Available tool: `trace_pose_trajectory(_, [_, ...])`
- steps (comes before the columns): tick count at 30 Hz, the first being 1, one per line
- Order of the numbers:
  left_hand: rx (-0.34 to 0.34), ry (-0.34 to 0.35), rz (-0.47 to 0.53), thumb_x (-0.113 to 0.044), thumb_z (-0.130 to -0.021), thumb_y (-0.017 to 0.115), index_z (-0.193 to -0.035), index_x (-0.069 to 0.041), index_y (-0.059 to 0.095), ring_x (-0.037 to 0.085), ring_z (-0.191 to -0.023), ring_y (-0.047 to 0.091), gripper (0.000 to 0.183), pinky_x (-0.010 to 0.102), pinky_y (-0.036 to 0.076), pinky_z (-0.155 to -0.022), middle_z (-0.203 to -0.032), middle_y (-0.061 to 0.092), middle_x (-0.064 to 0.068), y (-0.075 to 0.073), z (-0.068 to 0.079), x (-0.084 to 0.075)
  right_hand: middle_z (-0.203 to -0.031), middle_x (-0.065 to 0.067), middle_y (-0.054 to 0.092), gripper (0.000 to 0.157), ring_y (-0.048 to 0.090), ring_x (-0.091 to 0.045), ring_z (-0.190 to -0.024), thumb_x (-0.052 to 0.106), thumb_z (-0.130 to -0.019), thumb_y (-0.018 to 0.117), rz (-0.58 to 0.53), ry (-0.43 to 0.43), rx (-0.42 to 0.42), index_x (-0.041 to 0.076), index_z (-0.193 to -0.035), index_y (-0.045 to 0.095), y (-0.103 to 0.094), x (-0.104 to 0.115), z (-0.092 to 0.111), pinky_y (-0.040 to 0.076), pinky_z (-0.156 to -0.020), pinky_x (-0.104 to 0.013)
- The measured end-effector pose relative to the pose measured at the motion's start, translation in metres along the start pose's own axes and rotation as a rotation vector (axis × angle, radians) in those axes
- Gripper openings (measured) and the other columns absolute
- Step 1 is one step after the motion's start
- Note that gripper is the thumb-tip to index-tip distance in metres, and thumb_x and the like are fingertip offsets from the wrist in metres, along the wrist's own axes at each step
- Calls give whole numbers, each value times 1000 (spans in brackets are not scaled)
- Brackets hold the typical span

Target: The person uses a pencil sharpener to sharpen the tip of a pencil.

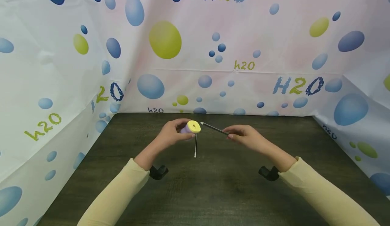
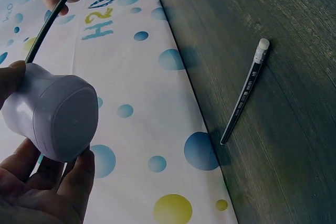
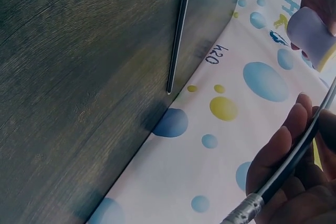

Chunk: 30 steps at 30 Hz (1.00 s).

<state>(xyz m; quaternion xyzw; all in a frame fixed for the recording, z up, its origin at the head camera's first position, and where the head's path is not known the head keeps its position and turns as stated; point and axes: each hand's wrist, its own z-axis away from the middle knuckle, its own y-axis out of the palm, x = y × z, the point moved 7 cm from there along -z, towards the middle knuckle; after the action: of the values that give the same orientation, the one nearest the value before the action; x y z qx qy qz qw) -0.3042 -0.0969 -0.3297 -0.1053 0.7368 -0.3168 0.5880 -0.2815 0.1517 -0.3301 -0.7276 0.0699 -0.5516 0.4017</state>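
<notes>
My left hand (image 1: 169, 133) grips a small pencil sharpener (image 1: 193, 127) with a lilac body and a yellow top that has a small dark hole. In the left wrist view the rounded lilac base of the sharpener (image 2: 68, 116) sits between thumb and fingers. My right hand (image 1: 248, 137) pinches a dark pencil (image 1: 214, 128), its pale tip pointing left, close beside the yellow top. The silver ferrule of this pencil (image 3: 247, 209) shows at the near end in the right wrist view. Below the sharpener, a second dark pencil (image 1: 195, 146) with a white eraser lies on the table.
The dark wood-grain table (image 1: 213, 192) carries the lying pencil. A white sheet (image 1: 195, 63) printed with blue and green drops and H2O lettering stands behind it and along both sides. Black wrist mounts (image 1: 158, 172) show below both wrists.
</notes>
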Motion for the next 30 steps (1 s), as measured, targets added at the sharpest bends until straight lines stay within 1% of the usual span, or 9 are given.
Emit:
trace_pose_trajectory(3, [5, 11, -10, -17, -90, 78, -141, -2, 58, 37, -124, 63, 57, 49, 53, -102, -138, 63, 22, 1, 1, -1, -119, -24, 72, 36, 71, -34, -108, 11, -106, 53, 7, 3, 14, -4, -138, 59, 2, 0, -1, 60, -83, -40])
trace_pose_trajectory(7, [15, 31, -42, -18, -89, 78, -140, -2, 60, 34, -117, 65, 56, 47, 55, -97, -135, 64, 21, 3, 1, -5, -116, -21, 73, 35, 71, -31, -104, 11, -106, 54, 31, 0, 21, -4, -137, 60, 4, 0, -3, 60, -82, -40])
trace_pose_trajectory(10, [27, 38, -81, -20, -89, 79, -140, -3, 61, 32, -114, 65, 57, 44, 55, -94, -133, 65, 20, 5, 0, -6, -118, -22, 73, 35, 71, -34, -105, 12, -106, 55, 54, -6, 22, -3, -136, 62, 4, 1, -3, 60, -83, -43])
trace_pose_trajectory(13, [38, 36, -120, -21, -88, 80, -139, -4, 61, 30, -111, 65, 57, 43, 55, -92, -132, 67, 18, 7, 1, -6, -121, -23, 72, 33, 71, -36, -106, 12, -105, 55, 89, -16, 19, -2, -135, 64, 4, 2, -3, 60, -83, -43])
trace_pose_trajectory(16, [48, 51, -142, -21, -88, 80, -139, -6, 62, 28, -108, 65, 55, 41, 55, -90, -131, 68, 17, 8, 1, -6, -123, -22, 72, 32, 72, -33, -104, 12, -104, 56, 159, -26, 4, 1, -133, 66, 2, 3, -3, 58, -78, -36])
trace_pose_trajectory(20, [55, 66, -114, -21, -88, 80, -136, -6, 63, 27, -107, 64, 53, 39, 55, -88, -129, 68, 17, 9, -1, -6, -125, -18, 73, 31, 73, -26, -100, 11, -103, 58, 253, -54, -27, 6, -131, 69, -1, 4, -2, 53, -72, -30])
trace_pose_trajectory(23, [63, 54, -81, -21, -88, 80, -134, -4, 63, 27, -106, 64, 52, 37, 55, -86, -128, 67, 18, 10, 0, -3, -120, -15, 75, 30, 71, -21, -92, 9, -102, 60, 281, -92, -43, 6, -130, 71, -1, 7, -3, 49, -69, -28])
trace_pose_trajectory(26, [70, 51, -70, -22, -88, 79, -133, -4, 63, 26, -104, 64, 51, 34, 54, -83, -127, 67, 18, 11, 0, 0, -108, -12, 77, 30, 62, -10, -79, 6, -100, 61, 306, -134, -53, 6, -128, 71, 0, 11, -4, 45, -65, -25])
trace_pose_trajectory(30, [71, 46, -50, -22, -88, 79, -133, -4, 64, 24, -100, 63, 51, 31, 53, -80, -124, 67, 19, 13, 0, 3, -97, -7, 75, 31, 52, -3, -72, 3, -99, 62, 334, -168, -64, 5, -128, 72, 2, 12, -3, 41, -63, -24])
